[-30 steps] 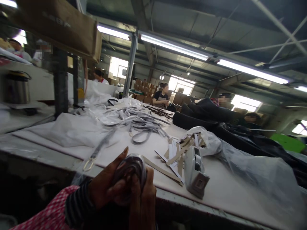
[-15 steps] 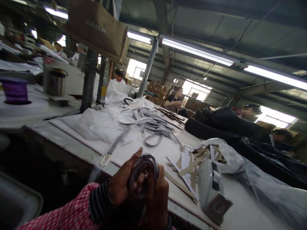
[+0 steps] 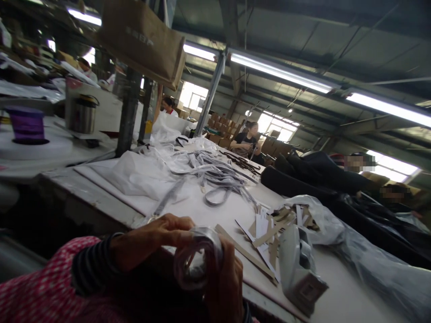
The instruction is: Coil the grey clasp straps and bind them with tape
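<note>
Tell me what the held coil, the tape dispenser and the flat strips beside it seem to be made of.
Held coil: outside probably clear, glossy plastic, given its bright glints and see-through look; what lies within is too blurred to tell.
Tape dispenser: likely hard grey plastic, fairly dull, judging by its smooth, moulded-looking body.
Flat strips: perhaps card, matt tan and white, with straight, stiff-looking edges.

Lit tube lights [image 3: 281, 72] hung in a row under a grey ceiling [image 3: 289, 33] with dark beams [image 3: 230, 36]. Bright windows [image 3: 276, 128] opened in the far wall [image 3: 308, 126]. A grey post [image 3: 210, 96] stood left of stacked cardboard boxes [image 3: 222, 128]; a white-topped table [image 3: 227, 217] stretched from near to far.
</note>
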Available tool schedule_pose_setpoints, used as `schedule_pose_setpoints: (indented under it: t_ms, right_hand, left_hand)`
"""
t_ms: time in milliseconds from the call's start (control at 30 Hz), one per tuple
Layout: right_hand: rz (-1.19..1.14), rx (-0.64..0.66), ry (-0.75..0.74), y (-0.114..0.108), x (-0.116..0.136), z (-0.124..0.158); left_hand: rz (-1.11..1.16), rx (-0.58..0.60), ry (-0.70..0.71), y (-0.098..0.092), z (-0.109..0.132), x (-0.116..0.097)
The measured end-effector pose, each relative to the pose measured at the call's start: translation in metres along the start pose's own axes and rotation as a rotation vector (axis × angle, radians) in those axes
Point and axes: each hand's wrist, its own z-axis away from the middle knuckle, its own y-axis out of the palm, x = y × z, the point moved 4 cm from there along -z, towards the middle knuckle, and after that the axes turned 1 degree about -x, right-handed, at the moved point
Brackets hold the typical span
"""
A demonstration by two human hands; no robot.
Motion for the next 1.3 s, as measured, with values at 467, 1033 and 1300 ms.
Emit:
schedule_pose_setpoints:
  t_ms: [467,1033,1300]
  right_hand:
    - [0.501,0.312,-0.644,0.009,-0.016,-0.054]
    - [0.324,0.842,-0.263,0.022,-0.076,-0.033]
    - [0.419,0.687,-0.159,0.06,-0.075,-0.033]
  left_hand:
    - [-0.665,0.171,0.141,-0.027,-0.04,-0.03]
    - [-0.95,0.395,0.496,-0.056,-0.071,0.048]
    - [-1.324,0.311,0.396,-0.047,-0.09,0.043]
